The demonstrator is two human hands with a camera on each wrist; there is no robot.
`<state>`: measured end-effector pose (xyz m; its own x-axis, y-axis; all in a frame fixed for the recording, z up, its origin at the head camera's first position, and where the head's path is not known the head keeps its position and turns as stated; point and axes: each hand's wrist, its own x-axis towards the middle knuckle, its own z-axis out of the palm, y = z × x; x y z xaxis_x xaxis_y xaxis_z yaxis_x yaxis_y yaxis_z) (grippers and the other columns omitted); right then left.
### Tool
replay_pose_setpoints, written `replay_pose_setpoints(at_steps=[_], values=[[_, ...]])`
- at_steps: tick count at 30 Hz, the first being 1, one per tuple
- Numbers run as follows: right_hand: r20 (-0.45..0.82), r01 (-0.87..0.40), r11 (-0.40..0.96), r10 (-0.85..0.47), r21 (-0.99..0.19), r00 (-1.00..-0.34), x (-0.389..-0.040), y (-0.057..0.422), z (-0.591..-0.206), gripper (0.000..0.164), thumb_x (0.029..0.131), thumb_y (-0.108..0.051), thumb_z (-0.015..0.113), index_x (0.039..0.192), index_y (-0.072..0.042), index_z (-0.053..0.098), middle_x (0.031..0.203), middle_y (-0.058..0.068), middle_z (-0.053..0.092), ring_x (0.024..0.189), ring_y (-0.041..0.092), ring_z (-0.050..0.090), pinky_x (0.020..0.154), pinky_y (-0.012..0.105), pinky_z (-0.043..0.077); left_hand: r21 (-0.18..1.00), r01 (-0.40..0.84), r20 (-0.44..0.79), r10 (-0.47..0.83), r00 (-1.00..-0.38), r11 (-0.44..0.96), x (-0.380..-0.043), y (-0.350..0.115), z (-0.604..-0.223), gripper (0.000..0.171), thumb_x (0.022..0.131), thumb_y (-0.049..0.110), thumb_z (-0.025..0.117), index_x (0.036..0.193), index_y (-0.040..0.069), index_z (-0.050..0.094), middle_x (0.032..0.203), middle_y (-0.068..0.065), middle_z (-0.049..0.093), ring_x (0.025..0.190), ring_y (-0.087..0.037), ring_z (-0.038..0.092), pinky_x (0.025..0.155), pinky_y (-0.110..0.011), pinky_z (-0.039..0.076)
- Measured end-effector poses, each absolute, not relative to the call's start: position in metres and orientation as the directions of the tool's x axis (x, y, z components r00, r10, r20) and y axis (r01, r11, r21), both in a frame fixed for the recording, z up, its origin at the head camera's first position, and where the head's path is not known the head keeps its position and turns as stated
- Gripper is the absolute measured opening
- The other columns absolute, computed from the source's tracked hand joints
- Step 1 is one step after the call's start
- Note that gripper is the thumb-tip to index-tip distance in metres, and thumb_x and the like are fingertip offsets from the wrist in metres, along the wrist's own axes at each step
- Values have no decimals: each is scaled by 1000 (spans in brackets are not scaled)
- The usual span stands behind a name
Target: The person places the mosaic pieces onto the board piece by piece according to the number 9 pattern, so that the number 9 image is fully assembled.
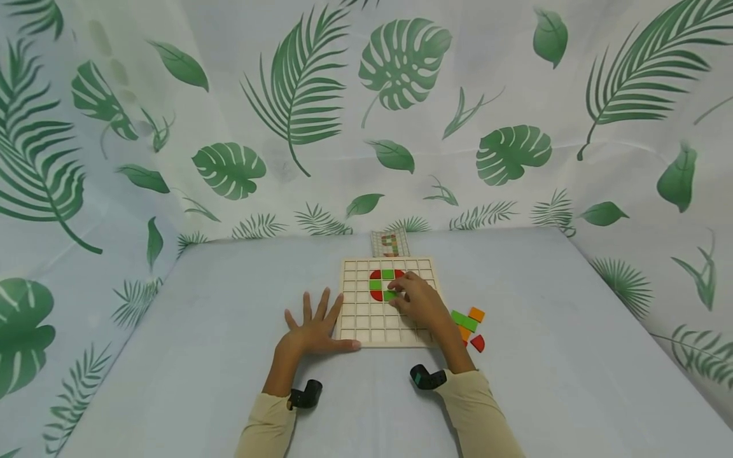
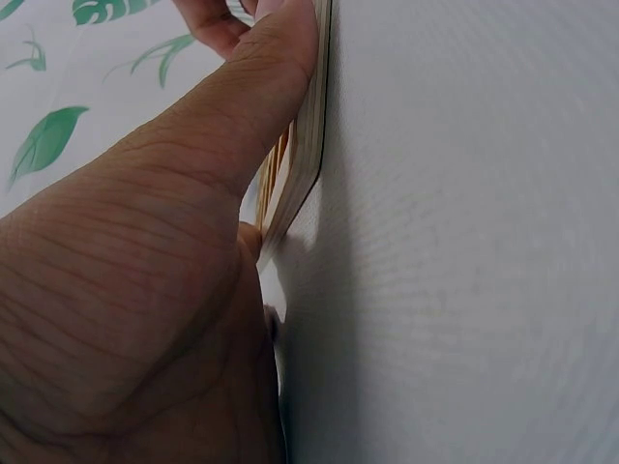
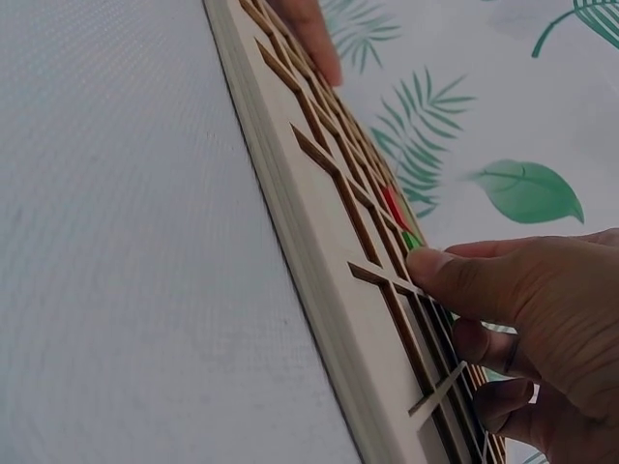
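Note:
A wooden grid board [image 1: 363, 327] lies flat on the table. Red quarter-round pieces [image 1: 375, 275] and green square tiles [image 1: 387, 274] sit in its upper middle cells as part of a ring. My right hand [image 1: 424, 306] reaches over the board, thumb and forefinger pinching a green square tile [image 1: 390, 296] at the ring's lower side. In the right wrist view, the thumb covers most of that green tile [image 3: 411, 240]. Fingers spread, my left hand [image 1: 314, 335] rests against the board's left edge, its thumb [image 2: 276, 58] along the front edge.
Right of the board lie loose pieces: a green piece [image 1: 464, 320], an orange square [image 1: 476, 313] and a red quarter-round [image 1: 478, 343], among others. Behind the board is a pattern card [image 1: 402, 242] with a coloured figure. Leaf-printed cloth [image 1: 343, 191] rises at the table's back.

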<state>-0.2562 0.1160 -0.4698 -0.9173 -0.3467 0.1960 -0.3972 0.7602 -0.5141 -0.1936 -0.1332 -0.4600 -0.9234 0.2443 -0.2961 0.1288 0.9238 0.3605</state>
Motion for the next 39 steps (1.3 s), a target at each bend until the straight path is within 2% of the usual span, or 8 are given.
replay_pose_setpoints(at_steps=[14,25,33,39], values=[[211,-408,749,-350,-523,-913,-256,121,-466,26,86,-21,76,108,-9,71,98,4,61,85,17,59,77,36,52,368,120,-309,243,-919,922,-194,-137,-459,111,78,74,61,159,22,7,166,-11,-9,146,-47,-21,104,-79,-9],[214,-406,737,-347,-541,-913,-256,128,-465,25,87,-22,75,108,-10,71,99,5,62,78,15,54,69,30,48,368,119,-302,240,-923,922,-193,-137,-459,111,78,74,62,159,22,7,166,-11,-8,146,-48,-20,104,-80,-6],[177,-358,768,-313,-531,-933,-252,137,-464,26,88,-22,74,110,-9,71,102,5,63,80,17,54,73,32,49,364,121,-307,242,-920,923,-192,-134,-460,111,77,75,62,159,23,7,166,-11,-8,146,-48,-19,104,-80,-5],[183,-364,773,-315,-520,-931,-250,151,-457,24,88,-20,74,109,-8,71,100,7,63,77,17,52,68,30,46,364,122,-296,239,-925,924,-193,-133,-461,111,77,75,62,159,23,8,166,-11,-7,147,-48,-18,104,-80,-4]])
